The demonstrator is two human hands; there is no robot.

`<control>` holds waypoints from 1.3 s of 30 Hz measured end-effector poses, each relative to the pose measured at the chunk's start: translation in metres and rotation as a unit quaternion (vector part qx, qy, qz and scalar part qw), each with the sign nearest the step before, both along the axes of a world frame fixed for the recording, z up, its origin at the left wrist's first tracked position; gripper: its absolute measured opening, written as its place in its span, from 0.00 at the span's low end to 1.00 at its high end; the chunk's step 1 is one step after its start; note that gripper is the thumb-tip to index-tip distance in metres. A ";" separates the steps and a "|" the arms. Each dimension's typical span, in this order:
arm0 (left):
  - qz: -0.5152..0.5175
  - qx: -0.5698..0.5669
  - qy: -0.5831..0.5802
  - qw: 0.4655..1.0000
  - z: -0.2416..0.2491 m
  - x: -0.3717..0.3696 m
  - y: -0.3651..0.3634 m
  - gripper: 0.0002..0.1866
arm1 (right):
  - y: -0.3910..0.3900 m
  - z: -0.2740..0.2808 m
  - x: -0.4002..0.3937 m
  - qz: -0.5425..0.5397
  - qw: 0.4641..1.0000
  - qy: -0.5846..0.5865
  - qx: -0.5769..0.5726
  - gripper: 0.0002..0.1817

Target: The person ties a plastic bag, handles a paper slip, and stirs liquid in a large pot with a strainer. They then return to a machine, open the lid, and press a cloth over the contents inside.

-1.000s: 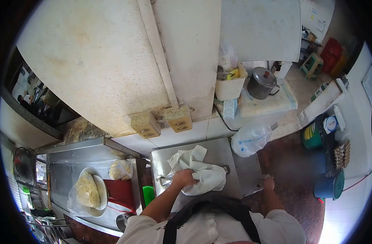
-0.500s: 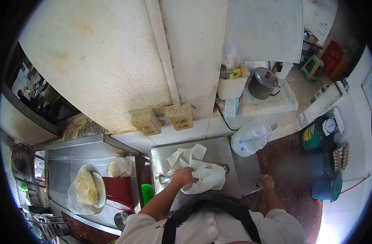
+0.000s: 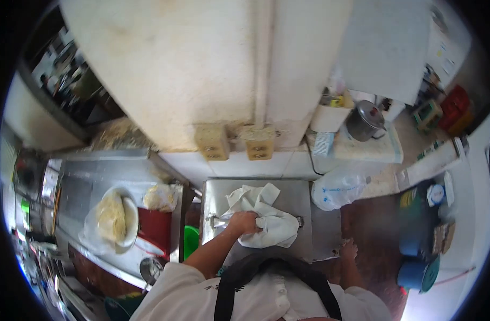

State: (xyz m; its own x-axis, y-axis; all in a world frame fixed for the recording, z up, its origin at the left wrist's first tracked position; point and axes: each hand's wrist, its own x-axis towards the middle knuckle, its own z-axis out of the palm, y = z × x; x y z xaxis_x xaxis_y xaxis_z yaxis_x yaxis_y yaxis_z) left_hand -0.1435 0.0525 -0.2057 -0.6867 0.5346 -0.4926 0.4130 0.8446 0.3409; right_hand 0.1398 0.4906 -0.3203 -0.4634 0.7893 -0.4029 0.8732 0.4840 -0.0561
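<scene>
My left hand [image 3: 245, 222] is closed on a crumpled white cloth [image 3: 274, 227], which lies bunched over the lid of a metal box-like unit [image 3: 218, 195]. Part of a metal bar or handle pokes out from under the cloth at each side. My right hand [image 3: 349, 249] is lower down, at the right edge of a metal side panel [image 3: 326, 232]. Its fingers look curled at that edge; whether they grip anything is too small to make out.
To the left, a metal counter [image 3: 84, 176] holds a bowl [image 3: 131, 214] with a bag of yellowish noodles [image 3: 111, 219] and a red scale-like object [image 3: 155, 227]. Rightward are a clear plastic bag [image 3: 336, 190], a lidded pot [image 3: 365, 122] and a blue bucket [image 3: 413, 275].
The camera view has turned slightly, so the scene appears tilted and shifted. My left hand stays on the cloth, and my right hand remains near the panel edge.
</scene>
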 end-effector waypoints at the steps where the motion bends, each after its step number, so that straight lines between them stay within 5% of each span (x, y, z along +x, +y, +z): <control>1: -0.010 0.011 0.006 1.000 -0.004 0.001 -0.002 0.33 | -0.015 0.014 -0.006 -0.001 0.999 0.004 0.032 0.33; 6: -0.014 0.046 0.031 0.998 -0.011 0.007 -0.009 0.33 | -0.052 0.021 -0.030 0.108 0.983 0.135 0.060 0.39; 8: -0.018 0.041 0.034 0.998 0.000 0.008 -0.009 0.34 | -0.053 -0.021 -0.034 0.321 0.892 0.300 0.105 0.37; 10: -0.028 0.035 0.029 0.999 0.004 0.014 -0.012 0.36 | -0.080 -0.015 -0.054 0.331 0.856 0.396 0.042 0.33; 12: -0.052 0.093 0.084 0.991 -0.008 0.019 -0.019 0.40 | -0.125 0.037 -0.074 0.336 0.852 0.401 0.011 0.30; 17: -0.097 0.234 0.205 0.945 -0.038 0.037 -0.033 0.29 | -0.191 0.091 -0.093 0.372 0.812 0.437 -0.104 0.35; 20: -0.006 0.311 0.245 0.918 -0.036 0.060 -0.040 0.23 | -0.226 0.125 -0.081 0.403 0.806 0.418 -0.116 0.44; 22: 0.198 0.399 0.168 0.879 -0.022 0.081 -0.031 0.23 | -0.246 0.133 -0.070 0.407 0.794 0.429 -0.145 0.49; 23: 0.237 0.398 0.059 0.884 0.022 0.100 -0.031 0.24 | -0.255 0.134 -0.065 0.409 0.782 0.437 -0.173 0.53; 27: 0.150 0.540 -0.012 0.828 0.082 0.148 -0.018 0.25 | -0.278 0.140 -0.052 0.403 0.764 0.461 -0.204 0.58; 31: 0.072 0.596 -0.041 0.799 0.106 0.170 -0.031 0.21 | -0.282 0.165 -0.032 0.386 0.759 0.485 -0.199 0.13; 34: 0.104 0.578 -0.137 0.798 0.115 0.182 -0.050 0.21 | -0.282 0.182 -0.012 0.322 0.784 0.464 -0.259 0.11; 36: 0.083 0.429 -0.107 0.893 0.125 0.188 -0.065 0.22 | -0.276 0.178 -0.003 0.296 0.780 0.487 -0.259 0.11; 39: 0.060 0.354 -0.059 0.931 0.113 0.208 -0.077 0.24 | -0.264 0.192 0.002 0.283 0.755 0.526 -0.271 0.11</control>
